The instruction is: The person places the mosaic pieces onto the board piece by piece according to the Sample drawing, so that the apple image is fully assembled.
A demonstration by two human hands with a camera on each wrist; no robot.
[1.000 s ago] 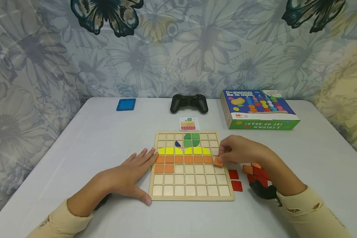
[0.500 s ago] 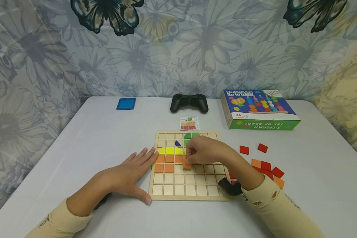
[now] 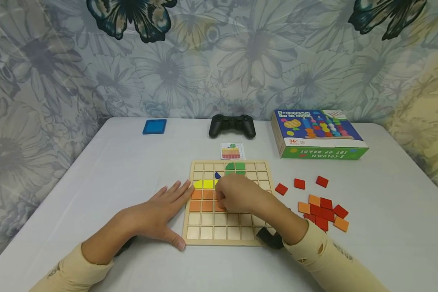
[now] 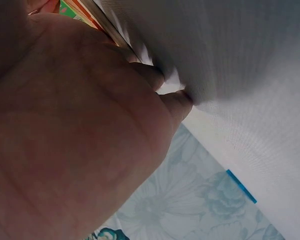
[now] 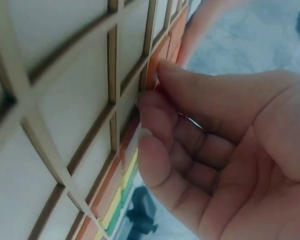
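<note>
A wooden grid board (image 3: 233, 243) lies on the table, with green, yellow and orange pieces in its upper rows and a dark blue piece (image 3: 217, 175) near the green ones. My right hand (image 3: 242, 194) reaches over the board, fingers curled, its fingertips at an orange square tile (image 3: 219, 207) in the third cell of the lower orange row. In the right wrist view the thumb presses at that orange tile (image 5: 155, 69), with the index finger bent close by. My left hand (image 3: 157, 215) rests flat beside the board, fingers spread, fingertips and thumb at its left edge.
Loose red tiles (image 3: 327, 214) and orange tiles (image 3: 341, 224) lie right of the board. Behind it sit a picture card (image 3: 232, 151), a black game controller (image 3: 232, 126), a toy box (image 3: 319, 134) and a blue square case (image 3: 154, 126).
My right hand has carried the orange tile leftward from the board's right edge to the third cell of the lower orange row. My left hand has stayed in place.
</note>
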